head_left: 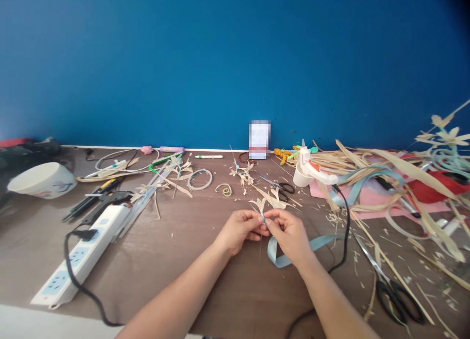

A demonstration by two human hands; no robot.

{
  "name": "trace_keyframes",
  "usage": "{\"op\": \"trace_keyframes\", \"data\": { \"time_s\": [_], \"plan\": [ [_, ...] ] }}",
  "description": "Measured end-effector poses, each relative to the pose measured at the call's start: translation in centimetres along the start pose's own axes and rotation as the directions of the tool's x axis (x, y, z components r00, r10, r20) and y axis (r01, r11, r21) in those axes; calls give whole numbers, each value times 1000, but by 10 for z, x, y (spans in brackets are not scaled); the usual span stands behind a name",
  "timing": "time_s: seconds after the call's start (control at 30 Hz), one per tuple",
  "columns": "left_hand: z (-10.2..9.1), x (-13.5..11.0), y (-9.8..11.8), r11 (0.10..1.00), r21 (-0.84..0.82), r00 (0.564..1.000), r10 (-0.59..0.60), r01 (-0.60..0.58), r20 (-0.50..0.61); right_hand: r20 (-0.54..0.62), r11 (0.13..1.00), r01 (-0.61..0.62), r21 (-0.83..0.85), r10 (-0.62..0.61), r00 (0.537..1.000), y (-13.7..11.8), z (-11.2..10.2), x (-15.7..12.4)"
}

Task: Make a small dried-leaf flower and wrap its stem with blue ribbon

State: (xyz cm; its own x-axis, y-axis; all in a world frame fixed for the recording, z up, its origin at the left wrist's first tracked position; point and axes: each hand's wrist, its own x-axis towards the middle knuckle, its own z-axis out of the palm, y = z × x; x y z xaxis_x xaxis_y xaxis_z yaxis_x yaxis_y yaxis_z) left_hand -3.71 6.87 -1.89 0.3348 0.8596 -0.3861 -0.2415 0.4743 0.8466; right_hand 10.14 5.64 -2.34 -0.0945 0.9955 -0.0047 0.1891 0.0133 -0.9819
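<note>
Between my fingertips is a small flower of pale dried husk [261,205], its petals pointing up and its base wrapped in light blue ribbon. My left hand [244,229] pinches the flower's base from the left. From the other side my right hand [288,230] pinches the ribbon at the same spot. A loose length of light blue ribbon [281,259] loops below my right hand and runs off to the right on the table. Just behind the hands lie husk pieces [277,199] and small black-handled scissors [285,190].
A white glue gun [312,170] rests in a white cup [301,178], its black cord trailing near my right arm. Large scissors [389,280] lie right among scraps. On the left are a power strip [82,256], a dark glue gun [108,202] and a white bowl [42,180].
</note>
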Motion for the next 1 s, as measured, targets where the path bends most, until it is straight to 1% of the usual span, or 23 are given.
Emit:
{"op": "trace_keyframes", "data": {
  "time_s": [0.17, 0.27, 0.4, 0.5, 0.63, 0.77, 0.9, 1.0],
  "plan": [
    [-2, 1, -1, 1000, 13, 1000, 0, 0, -13, -35, 990, 58, -129, -63, 997, 5, 2, -2],
    [-2, 1, -1, 1000, 13, 1000, 0, 0, -21, -40, 981, 81, -175, -90, 995, 8, 2, -3],
    [0, 1, -1, 998, 54, 998, 31, -29, -48, -27, 984, 72, -161, -78, 997, 6, 2, -2],
    [2, 2, -3, 983, 160, 988, 111, -94, -104, -29, 985, 82, -149, -87, 996, 0, 1, -3],
    [4, 3, -6, 930, 324, 967, 222, -171, -128, -32, 989, 102, -107, -106, 994, -6, 2, -6],
    [4, 2, -9, 883, 415, 948, 292, -217, -125, -27, 987, 134, -90, -137, 990, -6, 3, -8],
    [2, 0, -9, 789, 563, 919, 373, -244, -124, -18, 982, 169, -88, -171, 985, -5, 4, -10],
    [2, -1, -8, 720, 650, 906, 408, -245, -111, -21, 977, 187, -101, -190, 982, -4, 4, -11]
  ]
}}
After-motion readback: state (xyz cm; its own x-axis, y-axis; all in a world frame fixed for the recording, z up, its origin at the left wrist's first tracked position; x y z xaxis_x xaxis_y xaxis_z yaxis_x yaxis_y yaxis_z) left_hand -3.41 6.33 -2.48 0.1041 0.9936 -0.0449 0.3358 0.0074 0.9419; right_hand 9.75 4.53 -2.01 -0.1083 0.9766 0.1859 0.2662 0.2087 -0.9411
